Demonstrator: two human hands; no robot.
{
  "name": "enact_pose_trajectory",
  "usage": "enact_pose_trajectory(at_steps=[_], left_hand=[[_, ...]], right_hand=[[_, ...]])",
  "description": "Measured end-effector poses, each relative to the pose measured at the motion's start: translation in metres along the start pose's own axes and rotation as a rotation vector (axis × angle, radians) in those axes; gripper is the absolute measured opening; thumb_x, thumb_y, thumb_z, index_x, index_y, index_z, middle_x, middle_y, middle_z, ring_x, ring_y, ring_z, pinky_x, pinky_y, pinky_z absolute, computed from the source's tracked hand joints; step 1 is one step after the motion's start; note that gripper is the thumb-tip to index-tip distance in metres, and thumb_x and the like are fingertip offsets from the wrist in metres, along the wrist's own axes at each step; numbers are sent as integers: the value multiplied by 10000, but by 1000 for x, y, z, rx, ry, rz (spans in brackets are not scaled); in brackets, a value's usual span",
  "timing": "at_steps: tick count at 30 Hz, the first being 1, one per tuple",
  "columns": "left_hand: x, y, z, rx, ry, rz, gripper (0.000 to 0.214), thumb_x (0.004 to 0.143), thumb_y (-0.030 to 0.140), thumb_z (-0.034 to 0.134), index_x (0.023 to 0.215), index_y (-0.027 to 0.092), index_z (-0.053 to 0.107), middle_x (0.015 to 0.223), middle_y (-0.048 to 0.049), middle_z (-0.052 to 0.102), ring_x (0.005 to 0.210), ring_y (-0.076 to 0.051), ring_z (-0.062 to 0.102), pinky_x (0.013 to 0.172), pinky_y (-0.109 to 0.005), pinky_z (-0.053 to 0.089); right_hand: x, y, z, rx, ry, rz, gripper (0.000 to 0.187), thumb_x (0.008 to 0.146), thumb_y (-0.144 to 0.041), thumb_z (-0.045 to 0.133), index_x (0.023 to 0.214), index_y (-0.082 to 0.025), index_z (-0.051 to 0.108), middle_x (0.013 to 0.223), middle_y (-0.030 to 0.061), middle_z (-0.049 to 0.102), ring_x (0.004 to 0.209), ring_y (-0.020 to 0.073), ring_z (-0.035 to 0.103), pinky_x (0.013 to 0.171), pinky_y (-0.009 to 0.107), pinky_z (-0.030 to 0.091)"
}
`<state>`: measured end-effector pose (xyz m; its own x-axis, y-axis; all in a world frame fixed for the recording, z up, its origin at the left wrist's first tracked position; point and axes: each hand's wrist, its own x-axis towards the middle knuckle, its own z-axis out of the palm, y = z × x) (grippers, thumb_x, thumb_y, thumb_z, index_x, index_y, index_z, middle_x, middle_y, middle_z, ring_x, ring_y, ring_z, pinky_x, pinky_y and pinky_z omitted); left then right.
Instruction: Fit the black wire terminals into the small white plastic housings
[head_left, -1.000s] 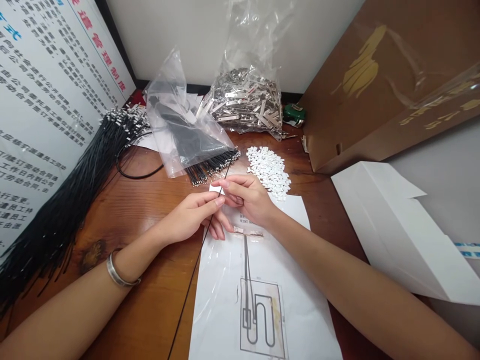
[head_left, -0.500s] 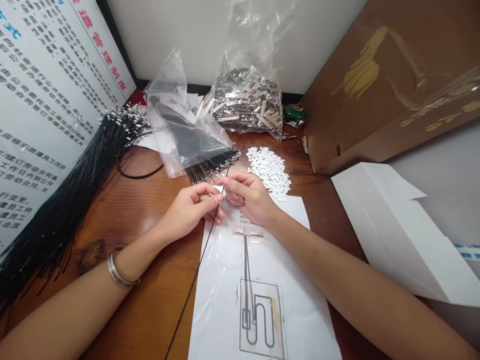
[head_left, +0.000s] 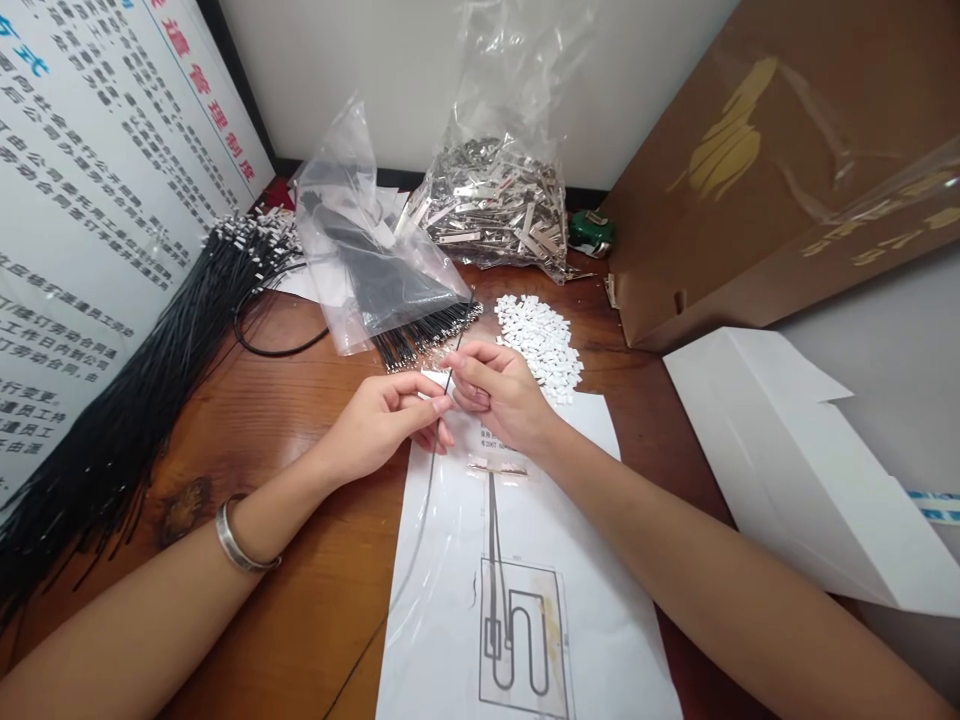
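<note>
A thin black wire [head_left: 424,500] runs from the bottom edge up through both hands, its upper end rising past the fingers. My left hand [head_left: 394,420] pinches the wire between thumb and forefinger. Just to the right and slightly higher, my right hand [head_left: 495,390] is closed on the same wire with thumb and forefinger. Any small part at the fingertips is too hidden to make out. Below the hands lies a white sheet with a printed drawing [head_left: 600,560]. Close behind my right hand is a pile of small white plastic pieces [head_left: 536,335].
A clear bag of metal strips [head_left: 495,205] stands at the back, beside a green tape measure [head_left: 591,232]. Black wires stick out of another plastic bag [head_left: 397,270]. A large wire bundle [head_left: 150,380] lies left; a brown box [head_left: 720,170] and white folded card [head_left: 802,470] stand right.
Both hands stay almost in place, still pinching the wire. The hanging part of the wire below them has swung and now bends over the sheet. The view has shifted slightly.
</note>
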<state>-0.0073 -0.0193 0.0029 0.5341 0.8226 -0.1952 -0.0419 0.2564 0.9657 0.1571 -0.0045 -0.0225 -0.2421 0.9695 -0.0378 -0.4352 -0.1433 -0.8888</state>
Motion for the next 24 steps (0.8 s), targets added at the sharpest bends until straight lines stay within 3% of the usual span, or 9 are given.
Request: enact_pose_trajectory(at_steps=[16, 24], left_hand=[[1, -2, 0, -19, 4, 20, 293, 798, 403, 714, 841, 138, 596, 602, -1, 684, 540, -107, 639, 547, -195, 491], [-1, -1, -2, 25, -118, -48, 330, 796, 307, 725, 1043, 105, 639, 736, -48, 731, 495, -94, 636, 528, -203, 520]], right_hand=[[-1, 2, 1, -56, 6, -27, 289, 636, -404, 845, 670, -172, 675, 445, -93, 426, 387, 32, 285, 397, 232, 150], [-2, -1, 3, -34, 148, -76, 243, 637, -354, 831, 625, -177, 665, 422, -97, 389, 383, 29, 269, 390, 234, 148]])
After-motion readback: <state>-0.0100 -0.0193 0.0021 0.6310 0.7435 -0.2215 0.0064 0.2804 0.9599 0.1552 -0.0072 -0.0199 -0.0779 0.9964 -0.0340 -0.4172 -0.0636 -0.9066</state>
